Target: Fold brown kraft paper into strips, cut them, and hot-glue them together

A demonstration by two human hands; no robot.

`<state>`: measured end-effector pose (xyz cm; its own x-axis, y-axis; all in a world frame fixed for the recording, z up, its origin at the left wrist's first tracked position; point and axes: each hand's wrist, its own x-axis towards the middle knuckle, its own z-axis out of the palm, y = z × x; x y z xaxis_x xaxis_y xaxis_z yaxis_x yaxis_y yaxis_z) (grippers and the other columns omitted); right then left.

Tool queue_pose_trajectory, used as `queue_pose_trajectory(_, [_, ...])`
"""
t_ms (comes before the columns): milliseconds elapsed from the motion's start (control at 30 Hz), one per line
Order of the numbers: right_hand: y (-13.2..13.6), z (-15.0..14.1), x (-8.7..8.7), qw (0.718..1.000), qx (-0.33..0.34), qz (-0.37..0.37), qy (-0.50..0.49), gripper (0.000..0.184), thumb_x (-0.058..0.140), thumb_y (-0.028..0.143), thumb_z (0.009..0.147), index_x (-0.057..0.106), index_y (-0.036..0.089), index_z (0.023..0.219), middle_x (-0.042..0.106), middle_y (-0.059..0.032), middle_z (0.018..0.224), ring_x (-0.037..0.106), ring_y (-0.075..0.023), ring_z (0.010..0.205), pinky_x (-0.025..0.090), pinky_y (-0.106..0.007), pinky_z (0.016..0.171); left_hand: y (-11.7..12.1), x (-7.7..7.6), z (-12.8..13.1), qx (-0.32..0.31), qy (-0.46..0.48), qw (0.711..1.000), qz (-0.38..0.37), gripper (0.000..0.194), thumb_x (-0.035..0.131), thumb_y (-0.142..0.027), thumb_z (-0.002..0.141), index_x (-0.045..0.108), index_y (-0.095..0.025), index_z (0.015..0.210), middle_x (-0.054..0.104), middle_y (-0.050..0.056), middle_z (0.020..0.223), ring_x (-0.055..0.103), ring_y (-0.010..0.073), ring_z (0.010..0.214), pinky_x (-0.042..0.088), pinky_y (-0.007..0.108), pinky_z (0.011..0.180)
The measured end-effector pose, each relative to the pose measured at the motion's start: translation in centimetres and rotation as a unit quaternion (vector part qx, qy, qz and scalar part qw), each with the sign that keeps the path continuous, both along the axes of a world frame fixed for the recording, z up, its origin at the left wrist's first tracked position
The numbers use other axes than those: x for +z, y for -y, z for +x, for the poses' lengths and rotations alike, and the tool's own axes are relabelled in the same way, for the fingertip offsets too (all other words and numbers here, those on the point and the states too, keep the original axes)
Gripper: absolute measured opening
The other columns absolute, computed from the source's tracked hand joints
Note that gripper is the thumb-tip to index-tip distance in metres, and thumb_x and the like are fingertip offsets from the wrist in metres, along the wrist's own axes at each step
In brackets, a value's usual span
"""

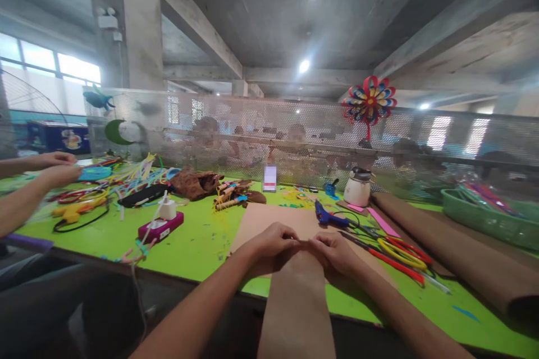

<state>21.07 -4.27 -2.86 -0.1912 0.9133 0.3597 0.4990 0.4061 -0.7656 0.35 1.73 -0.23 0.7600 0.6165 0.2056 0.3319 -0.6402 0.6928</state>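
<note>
A long strip of brown kraft paper [297, 303] hangs from the table's near edge toward me, its far end between my two hands. My left hand [275, 240] pinches the left corner of that end. My right hand [332, 248] pinches the other corner, thumb and fingers pressed together. Beneath both hands lies a larger light-brown sheet [265, 219] on the green table. Just beyond my right hand rests a blue hot glue gun [330, 216]. Beside it are scissors with yellow handles [402, 252] and a red stick-like tool [396, 265].
A brown paper roll [455, 247] and a green basket [484, 210] stand at right. A white jar [357, 186] is at the back. On the left are a purple power strip [162, 227], colourful craft scraps and a co-worker's hands [59, 168]. A perforated screen [252, 146] borders the table.
</note>
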Motion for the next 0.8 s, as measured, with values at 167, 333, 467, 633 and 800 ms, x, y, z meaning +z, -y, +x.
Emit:
queue_pose_trajectory(167, [0.8, -0.3, 0.9, 0.998, 0.049, 0.02, 0.041, 0.034, 0.053, 0.045, 0.084, 0.068, 0.014, 0.082, 0.066, -0.0037, 0.072, 0.056, -0.0154, 0.065, 0.041, -0.024, 0.058, 0.4, 0.1, 0.0, -0.022, -0.009, 1.0, -0.003, 0.027, 0.054, -0.033, 0.079, 0.067, -0.011, 0.084, 0.063, 0.002, 0.075, 0.052, 0.0128, 0.068, 0.041, 0.022, 0.064])
queue_pose_trajectory(333, [0.7, -0.4, 1.3, 0.998, 0.044, 0.027, 0.026, 0.04, 0.052, 0.047, 0.084, 0.062, 0.014, 0.065, 0.054, 0.0012, 0.057, 0.043, -0.0105, 0.054, 0.032, -0.022, 0.053, 0.1, 0.0, 0.6, -0.019, -0.01, 0.999, 0.047, 0.026, 0.054, -0.031, 0.08, 0.067, -0.01, 0.085, 0.063, 0.003, 0.076, 0.053, 0.0136, 0.07, 0.041, 0.023, 0.067])
queue_pose_trajectory(467, [0.3, -0.4, 1.2, 0.994, 0.06, -0.06, -0.072, 0.041, 0.059, 0.052, 0.077, 0.06, 0.013, 0.063, 0.044, 0.0049, 0.05, 0.033, -0.0072, 0.047, 0.025, -0.021, 0.046, 0.2, 0.3, 0.8, -0.048, 0.003, 0.998, 0.044, 0.028, 0.051, -0.029, 0.083, 0.069, -0.013, 0.095, 0.068, 0.005, 0.086, 0.057, 0.0155, 0.079, 0.042, 0.024, 0.075])
queue_pose_trajectory(633, [-0.2, -0.4, 0.9, 0.989, 0.048, -0.074, -0.121, 0.039, 0.067, 0.049, 0.071, 0.06, 0.012, 0.063, 0.048, 0.0039, 0.05, 0.037, -0.0066, 0.046, 0.025, -0.02, 0.044, 0.3, 0.4, 0.6, -0.029, 0.004, 0.998, 0.057, 0.025, 0.051, -0.027, 0.082, 0.068, -0.011, 0.092, 0.068, 0.006, 0.086, 0.058, 0.0159, 0.079, 0.042, 0.024, 0.074])
queue_pose_trajectory(800, [-1.1, -0.1, 0.3, 0.978, 0.01, -0.071, -0.195, 0.037, 0.074, 0.046, 0.065, 0.056, 0.014, 0.061, 0.053, 0.0025, 0.051, 0.038, -0.0058, 0.043, 0.026, -0.02, 0.042, 0.1, 0.2, 1.0, -0.007, 0.019, 0.999, 0.046, 0.023, 0.053, -0.029, 0.08, 0.066, -0.01, 0.084, 0.064, 0.004, 0.078, 0.055, 0.0145, 0.072, 0.041, 0.023, 0.068])
